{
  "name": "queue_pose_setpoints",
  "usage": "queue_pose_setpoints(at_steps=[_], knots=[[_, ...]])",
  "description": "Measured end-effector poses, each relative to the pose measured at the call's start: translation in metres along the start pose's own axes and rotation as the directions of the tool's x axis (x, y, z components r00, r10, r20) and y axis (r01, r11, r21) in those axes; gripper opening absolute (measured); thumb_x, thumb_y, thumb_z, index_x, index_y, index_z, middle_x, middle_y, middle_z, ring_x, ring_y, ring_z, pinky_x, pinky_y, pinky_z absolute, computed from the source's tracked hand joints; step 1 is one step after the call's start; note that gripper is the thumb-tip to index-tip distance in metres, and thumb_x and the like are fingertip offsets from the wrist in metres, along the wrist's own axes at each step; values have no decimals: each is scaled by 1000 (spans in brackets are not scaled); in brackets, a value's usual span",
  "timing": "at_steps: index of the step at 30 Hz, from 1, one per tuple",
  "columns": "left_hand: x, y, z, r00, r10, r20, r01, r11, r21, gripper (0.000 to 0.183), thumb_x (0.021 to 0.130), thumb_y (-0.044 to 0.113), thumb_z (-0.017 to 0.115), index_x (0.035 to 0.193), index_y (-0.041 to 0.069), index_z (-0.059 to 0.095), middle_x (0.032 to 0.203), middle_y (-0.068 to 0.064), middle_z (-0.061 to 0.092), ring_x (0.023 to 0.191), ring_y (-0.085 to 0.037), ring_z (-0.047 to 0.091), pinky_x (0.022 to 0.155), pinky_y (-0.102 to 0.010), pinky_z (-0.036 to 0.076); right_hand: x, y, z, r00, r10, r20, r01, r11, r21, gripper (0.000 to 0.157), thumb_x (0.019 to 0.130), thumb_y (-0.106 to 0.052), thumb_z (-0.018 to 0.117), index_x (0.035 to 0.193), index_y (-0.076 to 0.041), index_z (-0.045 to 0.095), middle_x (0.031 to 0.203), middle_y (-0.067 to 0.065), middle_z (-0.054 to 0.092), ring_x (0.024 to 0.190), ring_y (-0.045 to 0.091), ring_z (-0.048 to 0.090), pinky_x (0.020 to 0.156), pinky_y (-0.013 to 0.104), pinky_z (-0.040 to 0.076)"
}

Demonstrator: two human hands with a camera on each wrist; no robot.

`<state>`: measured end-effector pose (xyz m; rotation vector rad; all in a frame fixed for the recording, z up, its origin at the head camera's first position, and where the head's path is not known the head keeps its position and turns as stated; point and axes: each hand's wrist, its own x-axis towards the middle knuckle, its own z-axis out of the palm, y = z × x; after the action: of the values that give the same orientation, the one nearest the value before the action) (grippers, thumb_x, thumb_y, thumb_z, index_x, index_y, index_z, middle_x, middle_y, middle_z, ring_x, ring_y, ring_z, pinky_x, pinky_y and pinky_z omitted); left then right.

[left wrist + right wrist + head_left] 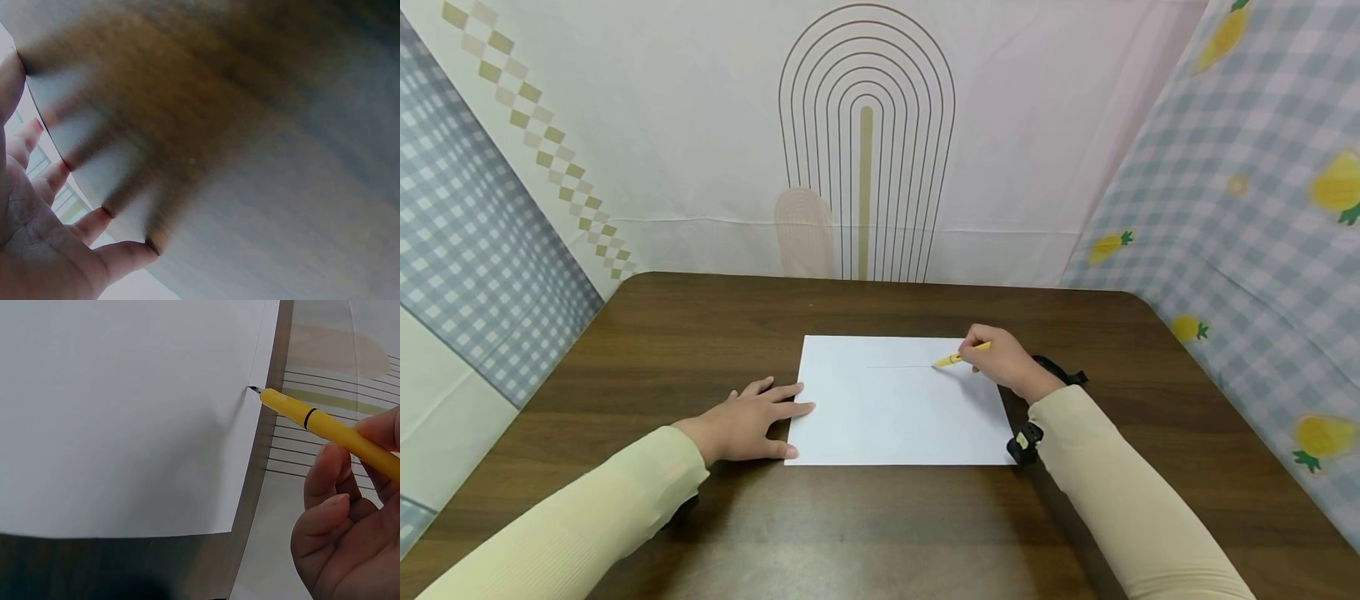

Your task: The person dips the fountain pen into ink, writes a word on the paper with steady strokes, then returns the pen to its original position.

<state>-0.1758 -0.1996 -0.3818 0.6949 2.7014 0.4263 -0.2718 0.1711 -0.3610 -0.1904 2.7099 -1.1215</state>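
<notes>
A white sheet of paper (895, 417) lies flat on the brown wooden table. My right hand (998, 358) pinches a yellow fountain pen (331, 428) near the sheet's upper right. In the right wrist view the pen's metal nib (254, 389) meets the paper at the end of a thin straight line (256, 347). From above, that line runs left from the nib across the upper part of the sheet. My left hand (745, 425) rests with spread fingers at the paper's left edge, fingertips on the sheet and palm over the table.
The wooden table (865, 525) extends around the paper on all sides. A white cloth (685, 125) with arch patterns hangs behind it, and a checked pineapple-print cloth (1247, 250) hangs at the right. Black wrist straps with a small device (1025, 442) sit by the right sleeve.
</notes>
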Motion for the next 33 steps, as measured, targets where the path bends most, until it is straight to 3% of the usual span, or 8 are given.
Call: queue_pose_setpoints(at_steps=[22, 33], knots=[[1, -2, 2, 1000, -5, 7, 5, 1000, 1, 67, 88, 48, 67, 146, 24, 45, 158, -6, 27, 141, -49, 17, 98, -78, 19, -2, 8, -7, 1000, 9, -12, -9, 1000, 6, 13, 96, -17, 55, 89, -7, 59, 109, 14, 59, 84, 25, 56, 75, 33, 45], [2, 0, 0, 1000, -13, 11, 13, 1000, -4, 67, 87, 47, 67, 146, 24, 45, 158, -6, 27, 142, -49, 16, 99, -78, 18, -3, 0, -5, 997, 13, -75, -8, 998, 67, 16, 97, -20, 54, 101, -7, 61, 110, 14, 59, 86, 25, 57, 74, 34, 42]])
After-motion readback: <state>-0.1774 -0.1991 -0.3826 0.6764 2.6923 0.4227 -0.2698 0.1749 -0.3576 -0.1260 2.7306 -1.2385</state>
